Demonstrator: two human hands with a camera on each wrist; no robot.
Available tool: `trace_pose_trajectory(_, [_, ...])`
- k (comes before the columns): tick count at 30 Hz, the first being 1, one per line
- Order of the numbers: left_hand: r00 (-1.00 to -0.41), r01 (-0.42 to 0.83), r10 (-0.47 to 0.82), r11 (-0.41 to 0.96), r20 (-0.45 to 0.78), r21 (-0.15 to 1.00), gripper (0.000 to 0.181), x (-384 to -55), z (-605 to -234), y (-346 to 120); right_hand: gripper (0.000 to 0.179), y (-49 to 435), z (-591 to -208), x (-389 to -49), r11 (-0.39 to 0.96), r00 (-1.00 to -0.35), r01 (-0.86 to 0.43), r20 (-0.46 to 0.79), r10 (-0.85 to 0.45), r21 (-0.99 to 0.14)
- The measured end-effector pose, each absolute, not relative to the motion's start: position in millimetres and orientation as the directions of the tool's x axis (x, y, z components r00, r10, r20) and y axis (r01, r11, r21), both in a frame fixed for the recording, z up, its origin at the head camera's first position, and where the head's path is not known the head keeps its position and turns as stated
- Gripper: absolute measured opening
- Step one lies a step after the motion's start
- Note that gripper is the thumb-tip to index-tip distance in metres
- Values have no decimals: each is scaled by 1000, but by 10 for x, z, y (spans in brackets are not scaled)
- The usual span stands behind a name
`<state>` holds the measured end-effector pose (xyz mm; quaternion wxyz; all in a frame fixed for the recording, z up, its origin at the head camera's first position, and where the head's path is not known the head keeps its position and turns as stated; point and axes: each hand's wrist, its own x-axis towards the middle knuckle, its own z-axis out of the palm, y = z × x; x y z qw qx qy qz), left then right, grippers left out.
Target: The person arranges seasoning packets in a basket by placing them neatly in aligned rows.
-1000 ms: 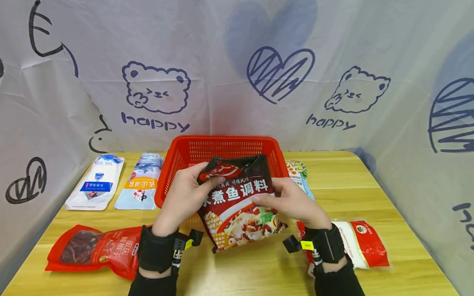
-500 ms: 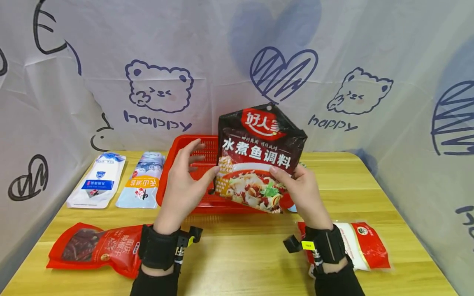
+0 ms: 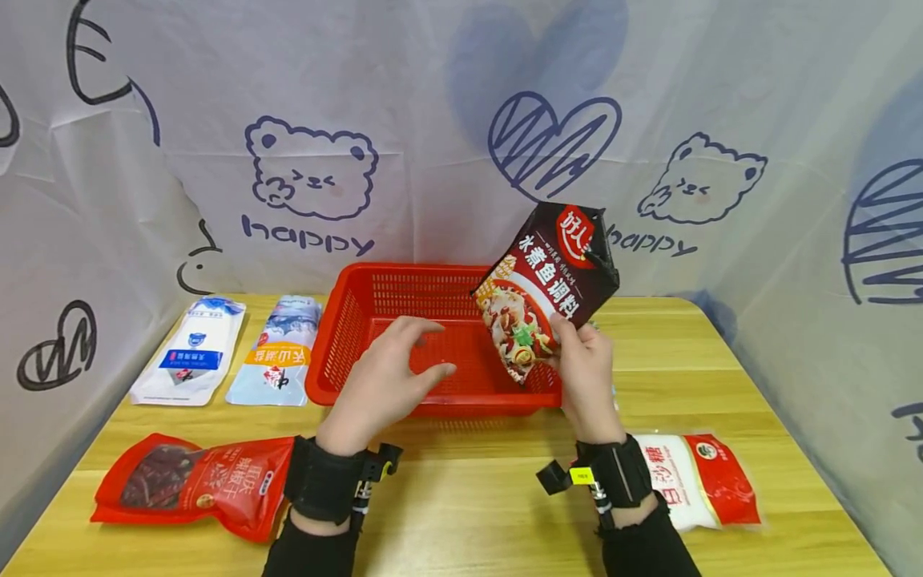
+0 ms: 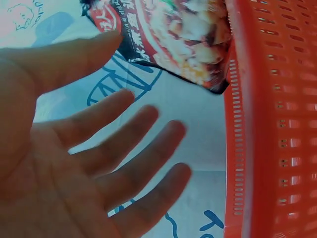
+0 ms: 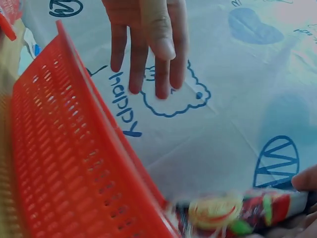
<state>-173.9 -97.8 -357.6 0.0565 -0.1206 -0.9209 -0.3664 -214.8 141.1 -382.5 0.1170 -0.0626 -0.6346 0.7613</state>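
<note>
My right hand (image 3: 587, 377) grips the lower right edge of a black and red seasoning packet (image 3: 537, 284), thumb on its front. The packet tilts to the right, its lower corner over the right part of a red plastic basket (image 3: 433, 402). Over the basket's front left side, my left hand (image 3: 385, 381) holds nothing, with thumb and fingers spread apart. In the left wrist view the packet (image 4: 183, 34) lies beyond the left thumb, beside the basket wall (image 4: 292, 134). The right wrist view catches the packet (image 5: 223, 213) partly blurred at the basket's rim.
Left of the basket lie a white salt bag (image 3: 189, 353) and a light blue bag (image 3: 274, 357). A red dried chilli bag (image 3: 191, 485) lies front left, a white and red sugar bag (image 3: 703, 481) front right. A cloth backdrop (image 3: 433, 184) stands behind the table.
The left hand has let go of the packet and moved slightly right and down. The right hand has raised the packet, then shifted it right and tilted it, uncovering the basket's inside.
</note>
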Motion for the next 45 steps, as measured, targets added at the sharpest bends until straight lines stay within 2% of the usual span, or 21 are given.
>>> trace_pose_trajectory(4, [-962, 269, 246, 757, 122, 595, 50, -1740, -3631, -926, 43, 1360, -3892, -2172, -106, -970, -57, 30, 243, -993])
trace_pose_trajectory(10, [-937, 315, 348, 781, 44, 540, 44, -1747, -3731, -790, 38, 1290, -3974, -2175, -40, -965, -29, 17, 260, -999])
trace_pose_trajectory(14, [-922, 350, 386, 787, 36, 508, 38, -1761, -3794, -734, 39, 1275, -3998, -2182, -29, -969, -17, 9, 246, -999])
trace_pose_trajectory(19, [-919, 367, 392, 802, 48, 472, 27, -1765, -3836, -717, 43, 1297, -4015, -2207, -128, -983, 4, -27, 181, -992])
trace_pose_trajectory(28, [-918, 370, 392, 800, 53, 472, 25, -1773, -3852, -715, 44, 1322, -4042, -2250, -184, -991, 1, -26, 133, -983])
trace_pose_trajectory(33, [-917, 374, 394, 801, 59, 468, 25, -1766, -3857, -719, 50, 1314, -4022, -2234, -179, -987, -3, -25, 156, -984])
trace_pose_trajectory(39, [-918, 373, 393, 797, 61, 475, 25, -1766, -3865, -716, 64, 1377, -3961, -2221, -137, -977, -59, 29, 212, -989])
trace_pose_trajectory(45, [-916, 377, 395, 799, 64, 469, 24, -1764, -3871, -714, 69, 1493, -3921, -2223, -179, -960, -93, 41, 277, -979])
